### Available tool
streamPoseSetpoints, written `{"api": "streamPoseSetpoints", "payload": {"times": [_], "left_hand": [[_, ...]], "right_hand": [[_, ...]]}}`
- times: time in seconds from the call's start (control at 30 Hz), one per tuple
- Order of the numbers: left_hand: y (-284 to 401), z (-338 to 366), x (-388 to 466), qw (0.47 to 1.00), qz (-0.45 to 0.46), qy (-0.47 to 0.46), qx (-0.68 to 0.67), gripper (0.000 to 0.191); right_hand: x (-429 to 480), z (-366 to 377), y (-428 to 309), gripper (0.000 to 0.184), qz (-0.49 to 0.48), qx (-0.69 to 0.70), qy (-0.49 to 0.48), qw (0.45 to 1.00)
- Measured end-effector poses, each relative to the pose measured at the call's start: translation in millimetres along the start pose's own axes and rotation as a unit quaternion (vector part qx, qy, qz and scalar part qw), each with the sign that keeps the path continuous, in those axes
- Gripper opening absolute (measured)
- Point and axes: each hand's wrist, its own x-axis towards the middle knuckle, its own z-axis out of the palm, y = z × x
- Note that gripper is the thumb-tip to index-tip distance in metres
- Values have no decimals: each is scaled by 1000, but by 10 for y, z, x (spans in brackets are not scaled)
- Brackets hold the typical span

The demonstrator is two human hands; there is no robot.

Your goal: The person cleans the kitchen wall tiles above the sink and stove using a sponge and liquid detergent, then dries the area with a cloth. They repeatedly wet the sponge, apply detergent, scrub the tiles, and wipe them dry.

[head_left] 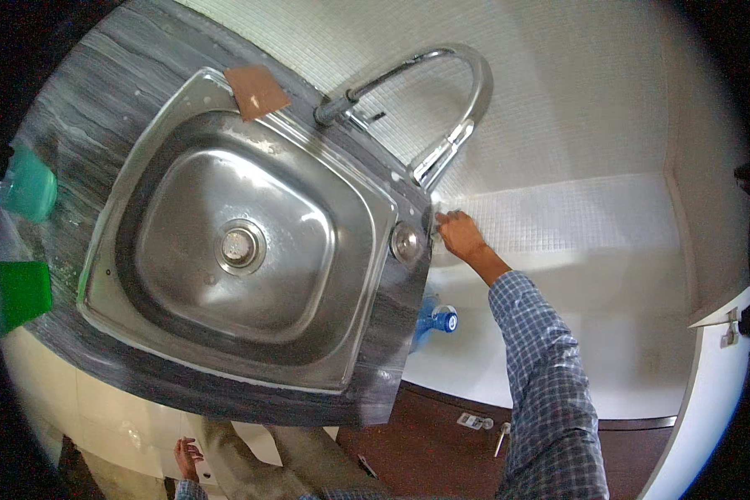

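My right hand (461, 235) reaches out in a checked sleeve to the right end of the dark grey, veined countertop (400, 312). Its fingers are curled near the counter's edge by the tiled wall, and I cannot tell whether they hold anything. Beside them on the counter lies a round metal sink strainer or cover (405, 242). Low in the picture, my left hand (189, 458) hangs beside my trousers, below the counter's front, fingers apart and holding nothing. Before me is a stainless steel sink (237, 312) with a wet-looking basin and a round drain (240, 245).
A chrome gooseneck faucet (484, 81) arches behind the sink. A brown, roughly square piece (256, 94) rests on the sink's back rim. At the left are a teal container (34, 184) and a green pad (22, 294). A blue-capped bottle (447, 322) stands beyond the counter's right edge.
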Motion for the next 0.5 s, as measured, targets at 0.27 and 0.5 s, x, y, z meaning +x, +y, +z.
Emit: {"api": "streamPoseSetpoints", "payload": {"times": [0.27, 0.5], "left_hand": [[-66, -62, 125, 1000, -14, -12, -21, 42], [-189, -63, 9, 993, -89, 0, -74, 40]], "right_hand": [[88, -62, 61, 32, -22, -3, 17, 1000], [-37, 85, 44, 22, -83, 53, 10, 995]]}}
